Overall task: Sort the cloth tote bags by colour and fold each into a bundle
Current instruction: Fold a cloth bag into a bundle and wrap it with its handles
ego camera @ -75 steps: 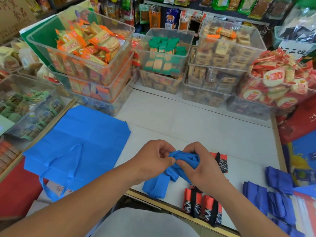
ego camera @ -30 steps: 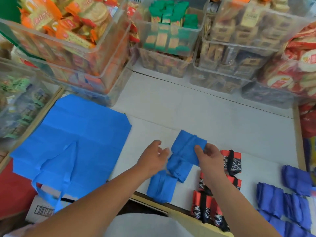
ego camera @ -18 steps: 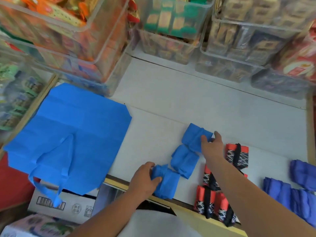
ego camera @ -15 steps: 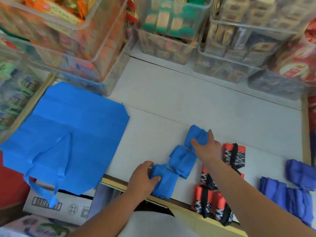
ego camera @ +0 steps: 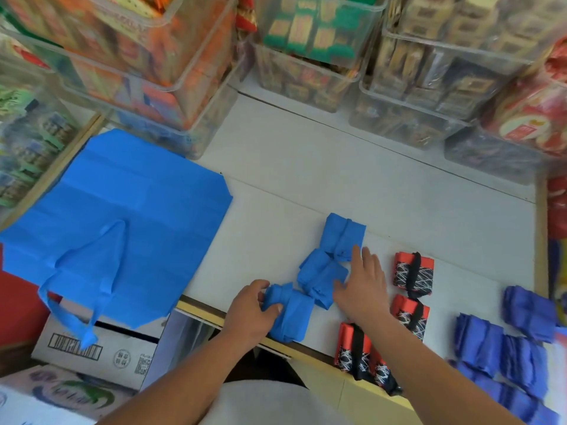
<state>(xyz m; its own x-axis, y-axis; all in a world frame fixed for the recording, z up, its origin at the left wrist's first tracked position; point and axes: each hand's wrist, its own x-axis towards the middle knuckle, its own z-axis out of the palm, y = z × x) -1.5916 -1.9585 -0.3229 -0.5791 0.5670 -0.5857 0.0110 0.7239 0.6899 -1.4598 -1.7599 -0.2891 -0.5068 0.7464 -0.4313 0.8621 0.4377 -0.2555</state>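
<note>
Three bright blue folded bundles lie in a diagonal row on the white counter (ego camera: 352, 167). My left hand (ego camera: 250, 308) grips the near bundle (ego camera: 291, 317) at the counter's front edge. The middle bundle (ego camera: 320, 276) lies beside my right hand (ego camera: 362, 282), whose straight fingers touch it and the far bundle (ego camera: 343, 236). An unfolded bright blue tote bag (ego camera: 122, 222) lies flat at the left, handles hanging over the edge. Red-and-black bundles (ego camera: 412, 273) sit right of my right hand. Purple-blue bundles (ego camera: 503, 348) are at the far right.
Clear plastic bins of packaged snacks (ego camera: 310, 50) line the back and left of the counter. A cardboard box (ego camera: 98, 351) stands below the counter's front edge at the left. The counter has a wooden rim (ego camera: 540, 234) at the right.
I set the blue bundle I was tying down on the counter in line with two others. My left hand moved to the near bundle, and my right hand slid back from the far bundle towards the middle one.
</note>
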